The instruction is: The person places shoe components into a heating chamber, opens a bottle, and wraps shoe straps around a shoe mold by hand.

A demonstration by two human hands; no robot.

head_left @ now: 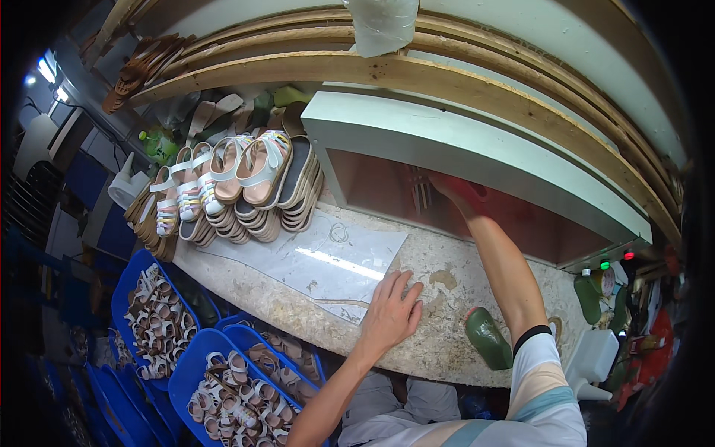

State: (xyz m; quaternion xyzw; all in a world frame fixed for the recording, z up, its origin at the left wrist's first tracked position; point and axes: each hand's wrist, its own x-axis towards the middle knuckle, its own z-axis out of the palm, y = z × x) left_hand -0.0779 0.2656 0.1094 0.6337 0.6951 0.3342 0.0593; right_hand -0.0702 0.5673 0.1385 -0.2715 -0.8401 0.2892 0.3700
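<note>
My left hand lies on the worktop, fingers stretched and spread, at the right edge of a clear plastic sheet. Nothing is in it. My right arm reaches into a pale metal box with a red-lit inside. In there, my right hand is beside a white-strapped piece that looks like a sandal upper. The dim red light blurs its fingers, so I cannot tell whether they grip the piece. A green shoe last lies near my right forearm.
White-strapped sandals and stacked soles stand left of the box. Blue bins of straps and sandals sit at lower left. A white bottle and another green last are at right. Wooden rails run above.
</note>
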